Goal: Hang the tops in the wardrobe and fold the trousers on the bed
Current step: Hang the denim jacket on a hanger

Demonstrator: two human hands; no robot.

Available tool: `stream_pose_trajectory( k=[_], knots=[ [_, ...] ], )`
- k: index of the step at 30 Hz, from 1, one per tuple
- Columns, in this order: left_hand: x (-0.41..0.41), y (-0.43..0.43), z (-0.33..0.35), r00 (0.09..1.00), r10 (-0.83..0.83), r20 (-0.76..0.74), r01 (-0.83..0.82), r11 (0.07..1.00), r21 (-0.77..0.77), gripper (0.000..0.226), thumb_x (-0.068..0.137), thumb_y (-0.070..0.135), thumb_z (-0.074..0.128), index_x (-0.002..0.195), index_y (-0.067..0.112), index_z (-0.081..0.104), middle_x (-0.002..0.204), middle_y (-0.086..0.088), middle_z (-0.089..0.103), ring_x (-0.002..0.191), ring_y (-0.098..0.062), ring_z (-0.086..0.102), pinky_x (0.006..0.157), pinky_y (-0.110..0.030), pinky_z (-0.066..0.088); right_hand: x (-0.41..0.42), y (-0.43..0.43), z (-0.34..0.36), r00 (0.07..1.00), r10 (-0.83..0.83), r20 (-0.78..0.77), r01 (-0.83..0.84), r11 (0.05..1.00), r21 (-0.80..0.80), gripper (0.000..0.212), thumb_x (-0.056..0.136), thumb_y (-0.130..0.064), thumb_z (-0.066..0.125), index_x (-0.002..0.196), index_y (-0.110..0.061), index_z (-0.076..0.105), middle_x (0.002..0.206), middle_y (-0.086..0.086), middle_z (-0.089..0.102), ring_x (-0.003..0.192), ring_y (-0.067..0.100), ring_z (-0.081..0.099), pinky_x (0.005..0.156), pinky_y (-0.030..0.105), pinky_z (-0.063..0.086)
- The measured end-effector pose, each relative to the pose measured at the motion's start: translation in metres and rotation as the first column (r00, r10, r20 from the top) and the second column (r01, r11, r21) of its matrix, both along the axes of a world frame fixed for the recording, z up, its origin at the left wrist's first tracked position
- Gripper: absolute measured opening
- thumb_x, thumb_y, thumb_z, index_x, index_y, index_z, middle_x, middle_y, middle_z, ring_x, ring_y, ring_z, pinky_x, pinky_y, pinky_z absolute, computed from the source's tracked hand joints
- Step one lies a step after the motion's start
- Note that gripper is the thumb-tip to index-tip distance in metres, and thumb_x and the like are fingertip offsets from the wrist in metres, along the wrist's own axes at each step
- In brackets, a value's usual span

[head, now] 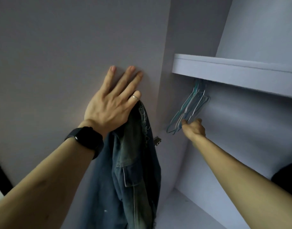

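Note:
My left hand (112, 103) lies flat against the open wardrobe door (59, 47), fingers spread, while a blue denim top (133, 171) hangs down from under its palm and little finger. Inside the wardrobe, a bunch of thin teal and white wire hangers (189, 106) hangs below the shelf. My right hand (194, 128) reaches into the wardrobe and pinches the lower end of those hangers. A black watch sits on my left wrist.
A pale shelf (232, 71) crosses the wardrobe above the hangers. A metal door hinge (157, 140) shows beside the denim. A dark garment (289, 176) hangs at the right edge. The wardrobe's lower board (183, 210) lies below.

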State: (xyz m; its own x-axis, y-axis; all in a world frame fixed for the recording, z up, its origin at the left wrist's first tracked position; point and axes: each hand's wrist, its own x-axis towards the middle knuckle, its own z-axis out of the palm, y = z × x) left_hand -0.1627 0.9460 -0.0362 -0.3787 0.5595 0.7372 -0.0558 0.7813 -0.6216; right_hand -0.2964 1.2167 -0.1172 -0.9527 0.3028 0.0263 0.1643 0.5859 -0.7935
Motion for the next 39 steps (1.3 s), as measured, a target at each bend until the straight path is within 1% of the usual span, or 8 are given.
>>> stream_pose_trajectory(
  k=[6,12,21,26,30,34,37,39],
  knots=[
    [-0.007,0.002,0.002,0.998,0.014,-0.061,-0.016,0.999,-0.029,0.032,0.107,0.022,0.034,0.126,0.006,0.055,0.159,-0.018,0.036,0.150,-0.040,0.024,0.120,-0.065,0.011,-0.017,0.003,-0.002,0.995,-0.071,-0.074,0.068,0.997,-0.037,0.043,0.093,-0.021,0.058,0.131,-0.003,0.049,0.131,0.023,0.059,0.115,0.040,0.060,0.095,0.040,0.052],
    [-0.004,0.000,-0.001,0.995,0.095,0.037,-0.094,0.995,-0.019,0.040,0.107,0.025,0.026,0.136,0.004,0.043,0.163,-0.018,0.024,0.153,-0.041,0.012,0.120,-0.064,0.002,-0.012,0.007,0.005,0.990,-0.118,-0.083,0.111,0.991,-0.079,0.065,0.069,-0.038,0.042,0.119,-0.004,0.063,0.121,0.023,0.067,0.103,0.041,0.067,0.087,0.048,0.056],
    [0.002,-0.006,-0.012,0.996,0.036,0.082,-0.035,0.999,-0.008,0.031,0.105,0.019,0.037,0.128,0.014,0.056,0.164,-0.020,0.022,0.152,-0.042,0.013,0.121,-0.064,0.000,0.030,0.023,0.042,0.966,-0.202,-0.163,0.213,0.976,0.053,0.037,0.103,-0.025,0.040,0.129,-0.008,0.059,0.135,0.023,0.058,0.119,0.043,0.057,0.096,0.040,0.046],
    [0.010,-0.002,-0.004,0.983,-0.014,0.183,0.002,0.998,0.064,0.041,0.093,0.013,0.033,0.119,0.008,0.065,0.163,-0.022,0.022,0.152,-0.043,0.013,0.121,-0.063,-0.004,0.088,0.052,0.033,0.976,-0.149,-0.158,0.163,0.983,0.079,0.030,0.105,-0.026,0.035,0.120,-0.014,0.057,0.119,0.023,0.062,0.109,0.043,0.058,0.083,0.038,0.041],
    [0.026,0.018,0.013,0.948,-0.111,0.297,0.043,0.973,0.225,0.029,0.091,0.014,0.046,0.110,0.005,0.067,0.144,-0.017,0.054,0.148,-0.041,0.029,0.122,-0.061,-0.003,0.171,0.085,0.017,0.984,-0.128,-0.123,0.109,0.983,-0.147,0.036,0.107,-0.033,0.036,0.086,-0.011,0.056,0.080,0.006,0.062,0.082,0.031,0.057,0.072,0.034,0.041],
    [0.062,0.046,0.005,0.864,-0.317,0.390,0.003,0.780,0.626,0.025,0.099,0.029,0.045,0.103,0.010,0.060,0.094,-0.012,0.064,0.093,-0.038,0.057,0.099,-0.050,0.038,0.253,0.105,0.006,0.995,-0.094,-0.036,0.077,0.941,-0.330,0.043,0.106,-0.037,0.045,0.071,-0.012,0.050,0.055,-0.009,0.045,0.057,0.015,0.041,0.058,0.029,0.034],
    [0.103,0.079,-0.017,0.709,-0.557,0.432,-0.167,0.463,0.871,0.012,0.097,0.023,0.060,0.108,0.021,0.058,0.090,-0.005,0.067,0.087,-0.035,0.059,0.081,-0.045,0.049,0.305,0.120,0.001,0.999,-0.046,0.000,0.040,0.884,-0.465,0.044,0.105,-0.039,0.048,0.068,-0.015,0.045,0.050,-0.011,0.032,0.048,0.010,0.028,0.052,0.025,0.025],
    [0.132,0.106,-0.032,0.622,-0.674,0.399,-0.270,0.294,0.917,0.032,0.093,0.018,0.065,0.118,0.035,0.053,0.083,0.010,0.069,0.084,-0.024,0.064,0.081,-0.040,0.052,0.332,0.125,-0.001,1.000,-0.005,0.004,0.006,0.811,-0.585,0.045,0.105,-0.038,0.049,0.065,-0.017,0.043,0.052,-0.006,0.025,0.046,0.012,0.021,0.049,0.023,0.018]
  ],
)
